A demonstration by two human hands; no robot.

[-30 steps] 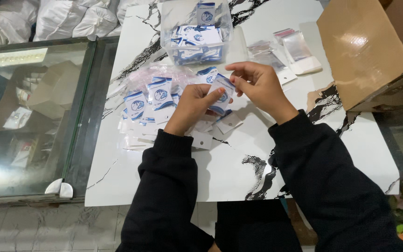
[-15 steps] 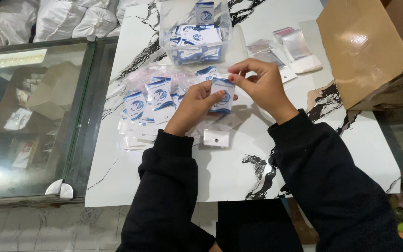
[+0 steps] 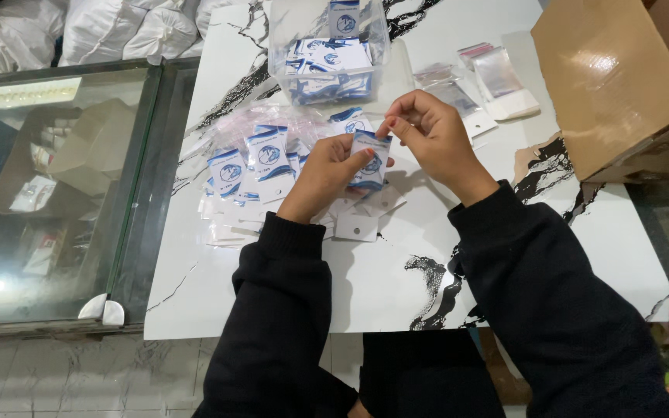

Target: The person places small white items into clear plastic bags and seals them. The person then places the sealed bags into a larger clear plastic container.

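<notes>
Packet (image 3: 369, 161) held above table (image 3: 396, 263), btwn both hands. L hand (image 3: 327, 174) pinches lower body; R hand (image 3: 427, 135) pinches top edge. Judged light, thin, flexible, film likely slippery: grip at edges. Pile (image 3: 253, 174) just left; bin (image 3: 327, 54) behind.

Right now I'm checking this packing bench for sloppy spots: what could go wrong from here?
1. The blue-and-white packet is pinched only at its edges between the left hand and right hand; it might slip.
2. The loose packet pile spreads toward the table edge, so pieces could slide off.
3. The clear tub looks full; packets could spill.
</notes>
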